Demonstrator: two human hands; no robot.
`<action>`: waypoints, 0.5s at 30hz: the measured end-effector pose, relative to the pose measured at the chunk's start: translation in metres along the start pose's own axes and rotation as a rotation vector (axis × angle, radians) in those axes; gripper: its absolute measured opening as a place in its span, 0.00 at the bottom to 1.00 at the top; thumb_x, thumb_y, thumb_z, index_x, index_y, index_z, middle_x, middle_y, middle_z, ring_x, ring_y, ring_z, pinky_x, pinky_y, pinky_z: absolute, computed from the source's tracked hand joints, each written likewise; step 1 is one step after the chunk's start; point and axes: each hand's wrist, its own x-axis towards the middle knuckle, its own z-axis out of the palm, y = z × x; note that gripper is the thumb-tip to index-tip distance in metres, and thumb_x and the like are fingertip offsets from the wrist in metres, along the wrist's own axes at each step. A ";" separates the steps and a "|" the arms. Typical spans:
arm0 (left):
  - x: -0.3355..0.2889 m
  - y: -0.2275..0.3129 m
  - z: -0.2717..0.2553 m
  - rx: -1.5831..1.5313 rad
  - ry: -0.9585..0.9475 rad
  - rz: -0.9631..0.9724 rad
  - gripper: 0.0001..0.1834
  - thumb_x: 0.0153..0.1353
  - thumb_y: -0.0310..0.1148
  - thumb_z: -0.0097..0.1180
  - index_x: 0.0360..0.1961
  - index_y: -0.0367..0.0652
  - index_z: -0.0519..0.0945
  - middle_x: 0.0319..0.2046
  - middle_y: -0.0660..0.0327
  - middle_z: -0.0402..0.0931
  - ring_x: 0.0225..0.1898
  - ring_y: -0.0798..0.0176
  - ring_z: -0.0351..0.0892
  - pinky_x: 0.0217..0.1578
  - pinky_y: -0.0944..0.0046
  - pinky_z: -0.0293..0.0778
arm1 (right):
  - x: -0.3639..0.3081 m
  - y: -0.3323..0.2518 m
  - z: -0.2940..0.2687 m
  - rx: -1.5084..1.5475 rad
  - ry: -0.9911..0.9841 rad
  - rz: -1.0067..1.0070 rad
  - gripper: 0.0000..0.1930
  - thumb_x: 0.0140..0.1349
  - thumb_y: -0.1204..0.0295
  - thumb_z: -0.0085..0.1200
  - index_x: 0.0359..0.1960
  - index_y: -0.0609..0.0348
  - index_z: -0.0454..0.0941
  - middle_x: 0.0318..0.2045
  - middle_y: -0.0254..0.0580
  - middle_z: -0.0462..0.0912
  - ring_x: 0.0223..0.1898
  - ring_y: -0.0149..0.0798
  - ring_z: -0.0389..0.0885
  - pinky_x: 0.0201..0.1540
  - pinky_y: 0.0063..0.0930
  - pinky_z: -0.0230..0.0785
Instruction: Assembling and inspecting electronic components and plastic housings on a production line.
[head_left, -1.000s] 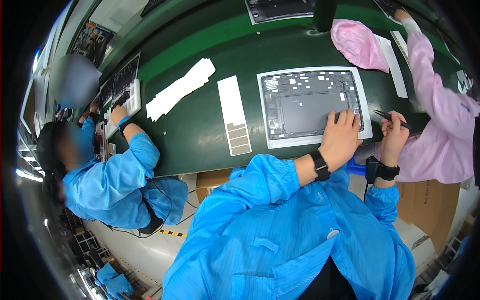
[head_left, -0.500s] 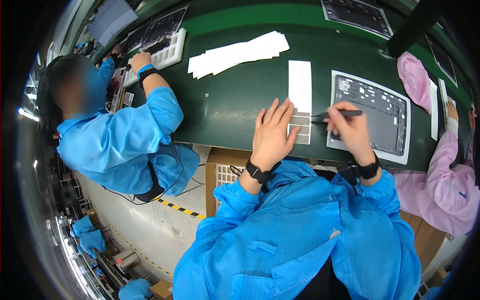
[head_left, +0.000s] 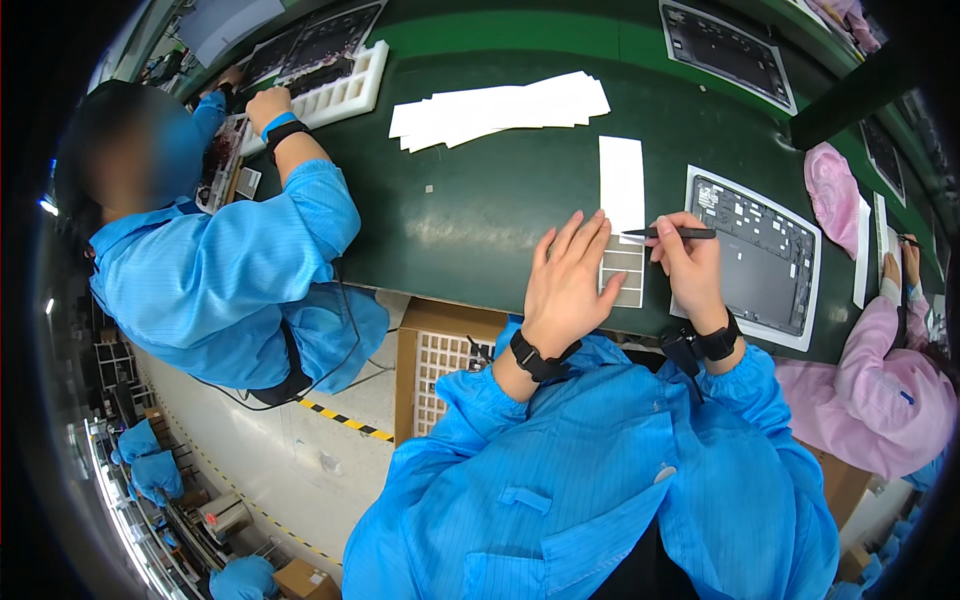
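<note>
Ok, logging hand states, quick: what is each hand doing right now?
Left hand: open, flat on the white strip sheet.
Right hand: closed, holding dark tweezers.

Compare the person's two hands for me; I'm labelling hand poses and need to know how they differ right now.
The left hand lies flat and open on the green table, fingers spread beside the white sticker strip; the right hand is curled in a grip. The left hand holds nothing, while the right hand holds dark tweezers whose tip points at the strip. Both wear a black wristband and a blue sleeve.
</note>
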 end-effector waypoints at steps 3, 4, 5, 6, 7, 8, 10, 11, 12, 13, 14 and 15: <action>0.000 -0.001 0.001 -0.001 0.001 -0.002 0.32 0.57 0.42 0.60 0.61 0.40 0.72 0.64 0.57 0.67 0.68 0.53 0.61 0.67 0.48 0.53 | 0.001 0.002 0.001 -0.219 -0.024 -0.050 0.09 0.67 0.70 0.54 0.36 0.66 0.78 0.25 0.37 0.82 0.27 0.26 0.79 0.31 0.20 0.71; 0.000 -0.001 0.001 0.001 0.001 -0.002 0.32 0.57 0.42 0.60 0.61 0.40 0.72 0.64 0.57 0.67 0.68 0.53 0.61 0.67 0.48 0.53 | 0.000 -0.001 0.002 -0.264 -0.057 -0.063 0.09 0.67 0.71 0.54 0.37 0.66 0.79 0.24 0.38 0.82 0.27 0.26 0.80 0.30 0.20 0.72; -0.001 0.000 0.001 0.007 -0.002 -0.009 0.32 0.56 0.42 0.60 0.61 0.40 0.72 0.64 0.57 0.67 0.68 0.53 0.61 0.67 0.48 0.53 | 0.000 -0.003 0.005 -0.261 -0.058 -0.063 0.09 0.67 0.71 0.54 0.37 0.66 0.79 0.24 0.38 0.82 0.27 0.26 0.80 0.30 0.20 0.72; 0.000 0.001 0.000 0.009 -0.008 -0.011 0.33 0.56 0.42 0.60 0.62 0.40 0.72 0.65 0.58 0.67 0.68 0.53 0.61 0.66 0.48 0.53 | -0.001 -0.005 0.009 -0.219 -0.039 -0.081 0.09 0.68 0.71 0.53 0.39 0.67 0.79 0.24 0.38 0.82 0.26 0.26 0.80 0.29 0.20 0.72; 0.000 0.001 0.001 0.010 -0.011 -0.008 0.33 0.56 0.42 0.60 0.62 0.40 0.72 0.65 0.58 0.67 0.68 0.53 0.61 0.66 0.48 0.53 | -0.001 -0.006 0.009 -0.175 -0.019 -0.098 0.10 0.68 0.71 0.53 0.40 0.67 0.79 0.24 0.39 0.82 0.26 0.26 0.80 0.28 0.20 0.72; 0.001 0.002 0.001 0.009 -0.013 -0.014 0.33 0.56 0.42 0.61 0.62 0.40 0.71 0.65 0.58 0.67 0.68 0.53 0.60 0.66 0.48 0.53 | -0.001 -0.005 0.006 -0.172 -0.015 -0.097 0.10 0.68 0.71 0.53 0.40 0.67 0.79 0.24 0.39 0.82 0.26 0.26 0.80 0.28 0.20 0.72; 0.003 0.005 0.001 0.010 -0.020 -0.018 0.34 0.56 0.43 0.61 0.62 0.41 0.71 0.65 0.58 0.66 0.68 0.53 0.60 0.66 0.48 0.53 | 0.000 -0.001 -0.004 0.124 0.077 -0.062 0.10 0.69 0.71 0.51 0.42 0.68 0.79 0.23 0.41 0.82 0.23 0.26 0.79 0.26 0.18 0.71; 0.004 0.007 0.001 0.026 -0.023 -0.012 0.33 0.57 0.42 0.60 0.63 0.40 0.71 0.66 0.57 0.66 0.68 0.52 0.61 0.66 0.48 0.54 | -0.001 -0.005 -0.014 0.129 0.083 -0.060 0.10 0.69 0.71 0.51 0.42 0.68 0.79 0.23 0.41 0.82 0.23 0.26 0.79 0.26 0.18 0.71; 0.004 0.008 0.001 0.042 -0.028 -0.005 0.32 0.58 0.41 0.59 0.63 0.40 0.70 0.66 0.56 0.65 0.68 0.52 0.61 0.66 0.48 0.54 | -0.003 -0.015 -0.028 0.138 0.132 -0.072 0.10 0.69 0.71 0.51 0.43 0.68 0.78 0.23 0.42 0.82 0.21 0.26 0.78 0.24 0.17 0.69; 0.005 0.008 0.001 0.041 -0.036 0.006 0.32 0.58 0.41 0.59 0.63 0.40 0.70 0.66 0.56 0.65 0.68 0.52 0.61 0.66 0.48 0.54 | -0.005 -0.024 -0.045 0.145 0.187 -0.084 0.10 0.70 0.71 0.51 0.44 0.68 0.78 0.23 0.43 0.82 0.19 0.25 0.77 0.22 0.16 0.68; 0.005 0.006 0.002 0.010 0.004 -0.008 0.30 0.60 0.38 0.57 0.63 0.40 0.70 0.66 0.55 0.65 0.67 0.51 0.63 0.65 0.49 0.56 | -0.008 -0.029 -0.064 0.141 0.226 -0.081 0.10 0.69 0.72 0.51 0.44 0.68 0.78 0.23 0.43 0.81 0.18 0.25 0.76 0.21 0.15 0.66; 0.005 0.005 0.006 -0.027 0.041 -0.013 0.28 0.62 0.35 0.55 0.63 0.39 0.70 0.66 0.53 0.65 0.66 0.49 0.64 0.64 0.50 0.58 | -0.012 -0.030 -0.089 0.134 0.275 -0.081 0.10 0.69 0.72 0.51 0.44 0.68 0.78 0.22 0.43 0.81 0.17 0.24 0.75 0.20 0.14 0.64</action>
